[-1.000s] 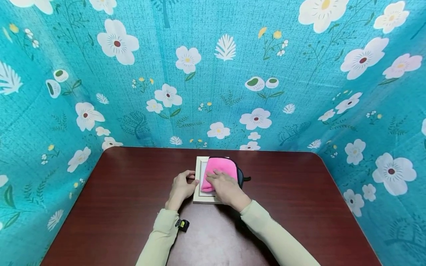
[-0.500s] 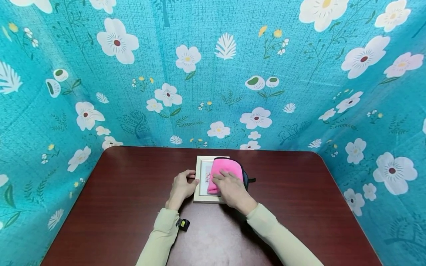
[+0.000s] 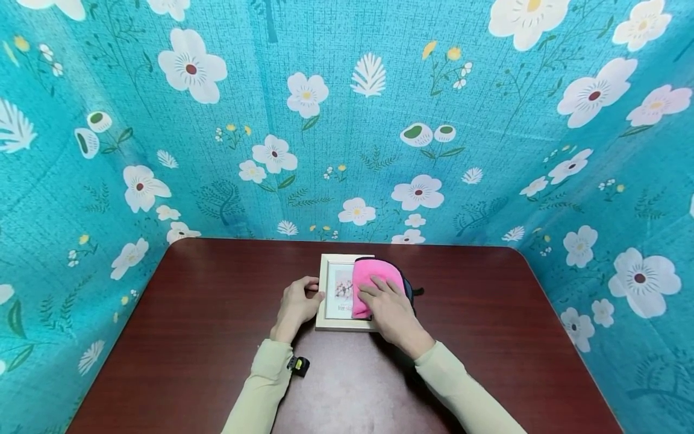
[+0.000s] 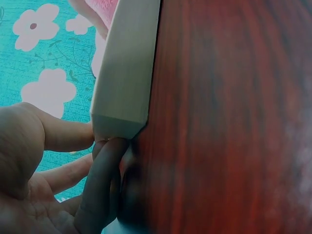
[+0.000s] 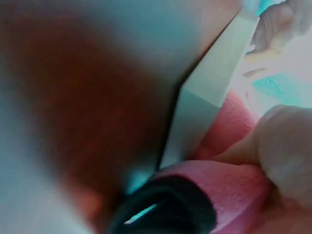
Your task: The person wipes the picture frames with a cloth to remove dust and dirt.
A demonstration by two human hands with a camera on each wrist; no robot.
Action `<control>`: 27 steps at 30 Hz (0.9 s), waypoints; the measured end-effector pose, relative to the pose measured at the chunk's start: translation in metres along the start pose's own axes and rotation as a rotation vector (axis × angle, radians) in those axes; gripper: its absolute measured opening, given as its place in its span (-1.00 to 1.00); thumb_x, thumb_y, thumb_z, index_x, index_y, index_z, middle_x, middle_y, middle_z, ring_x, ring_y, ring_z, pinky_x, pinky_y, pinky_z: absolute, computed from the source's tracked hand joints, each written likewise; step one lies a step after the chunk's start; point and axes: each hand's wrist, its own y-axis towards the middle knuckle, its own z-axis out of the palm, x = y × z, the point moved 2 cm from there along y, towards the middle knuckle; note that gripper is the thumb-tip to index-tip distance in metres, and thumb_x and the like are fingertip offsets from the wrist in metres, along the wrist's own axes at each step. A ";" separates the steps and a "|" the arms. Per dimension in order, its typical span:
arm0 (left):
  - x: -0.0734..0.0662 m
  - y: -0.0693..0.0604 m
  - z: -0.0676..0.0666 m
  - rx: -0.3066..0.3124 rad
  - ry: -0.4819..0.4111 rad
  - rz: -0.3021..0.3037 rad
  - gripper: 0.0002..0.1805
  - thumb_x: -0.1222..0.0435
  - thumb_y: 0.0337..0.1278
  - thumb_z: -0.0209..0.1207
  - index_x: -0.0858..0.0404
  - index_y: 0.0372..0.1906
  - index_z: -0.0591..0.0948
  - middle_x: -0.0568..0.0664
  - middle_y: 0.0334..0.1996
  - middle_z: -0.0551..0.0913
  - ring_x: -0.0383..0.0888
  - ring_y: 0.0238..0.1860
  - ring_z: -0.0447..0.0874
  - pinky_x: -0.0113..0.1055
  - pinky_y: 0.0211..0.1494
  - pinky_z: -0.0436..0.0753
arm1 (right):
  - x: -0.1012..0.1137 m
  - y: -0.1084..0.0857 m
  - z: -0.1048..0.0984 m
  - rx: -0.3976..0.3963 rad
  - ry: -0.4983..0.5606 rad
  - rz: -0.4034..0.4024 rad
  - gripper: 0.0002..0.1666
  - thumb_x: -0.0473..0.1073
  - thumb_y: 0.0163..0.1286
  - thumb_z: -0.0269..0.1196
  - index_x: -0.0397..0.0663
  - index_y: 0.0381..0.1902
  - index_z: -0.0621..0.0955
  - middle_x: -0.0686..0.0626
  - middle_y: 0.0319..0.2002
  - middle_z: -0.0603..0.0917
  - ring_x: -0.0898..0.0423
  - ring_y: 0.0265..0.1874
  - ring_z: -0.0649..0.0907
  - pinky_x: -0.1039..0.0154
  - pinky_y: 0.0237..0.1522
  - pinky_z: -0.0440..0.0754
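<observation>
A cream picture frame (image 3: pixel 322 304) lies on the dark red-brown table, its blossom picture (image 3: pixel 343 289) partly showing. My left hand (image 3: pixel 295 306) grips the frame's left edge with thumb and curled fingers; in the left wrist view the fingers (image 4: pixel 100 183) meet the end of the frame (image 4: pixel 126 83). My right hand (image 3: pixel 396 314) presses a pink cloth (image 3: pixel 374 271) with dark trim and a dark loop onto the frame's right half, fingers spread over it. The cloth (image 5: pixel 222 187) hangs past the frame's edge in the right wrist view, hiding part of the picture.
The table (image 3: pixel 217 325) has rounded back corners and extends on both sides of the frame. A turquoise curtain (image 3: pixel 325 181) with flowers stands directly behind and along the sides. A small black device (image 3: pixel 299 366) sits at my left wrist.
My right hand and the pink cloth have slid to the right across the frame, uncovering more of the blossom picture. The left hand and the frame stay in place.
</observation>
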 end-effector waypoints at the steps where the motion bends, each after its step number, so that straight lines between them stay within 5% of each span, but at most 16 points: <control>1: 0.000 0.000 0.000 0.002 -0.002 -0.002 -0.60 0.22 0.38 0.36 0.11 0.27 0.71 -0.06 0.01 0.77 -0.02 0.06 0.71 0.04 0.21 0.61 | -0.002 -0.002 0.001 -0.018 0.032 0.005 -0.40 -0.44 0.26 0.32 -0.11 0.29 0.71 -0.09 0.32 0.71 -0.23 0.48 0.52 -0.24 0.49 0.44; 9: 0.001 -0.001 0.000 0.005 -0.005 0.009 -0.60 0.21 0.37 0.37 0.09 0.26 0.72 -0.08 -0.02 0.77 -0.05 0.01 0.71 0.02 0.16 0.62 | 0.014 -0.003 -0.007 -0.193 0.375 0.081 -0.18 -0.59 0.27 0.15 -0.13 0.50 0.54 -0.13 0.45 0.60 -0.14 0.49 0.53 -0.09 0.55 0.40; 11: 0.001 -0.001 0.000 -0.007 -0.005 0.021 -0.61 0.23 0.37 0.37 0.10 0.25 0.73 -0.08 -0.04 0.78 -0.06 0.00 0.72 0.03 0.16 0.62 | 0.028 0.000 -0.007 -0.170 0.363 0.039 -0.14 -0.59 0.26 0.16 -0.13 0.53 0.50 -0.14 0.50 0.55 -0.16 0.52 0.50 -0.13 0.57 0.36; 17: 0.002 -0.001 0.001 -0.005 -0.002 0.022 -0.62 0.27 0.39 0.32 0.13 0.26 0.73 -0.08 -0.05 0.80 -0.08 -0.01 0.76 0.03 0.20 0.62 | 0.063 0.001 0.005 0.098 0.153 -0.093 -0.21 -0.45 0.34 0.23 -0.11 0.55 0.49 -0.12 0.55 0.49 -0.19 0.57 0.43 -0.21 0.53 0.41; 20: 0.001 0.000 0.000 -0.015 0.007 0.026 -0.61 0.24 0.39 0.34 0.12 0.26 0.73 -0.07 -0.04 0.80 -0.08 -0.01 0.75 0.03 0.17 0.63 | 0.064 0.003 0.004 0.150 0.079 -0.077 -0.22 -0.42 0.31 0.30 -0.08 0.51 0.54 -0.07 0.53 0.53 -0.14 0.55 0.46 -0.16 0.51 0.45; 27: 0.000 0.003 0.001 -0.015 0.031 0.038 -0.58 0.19 0.40 0.37 0.10 0.30 0.73 -0.07 -0.02 0.81 -0.04 0.03 0.74 0.04 0.19 0.64 | 0.055 0.005 -0.003 0.196 0.083 -0.024 -0.25 -0.41 0.28 0.33 -0.06 0.46 0.59 -0.04 0.48 0.59 -0.15 0.53 0.48 -0.18 0.53 0.41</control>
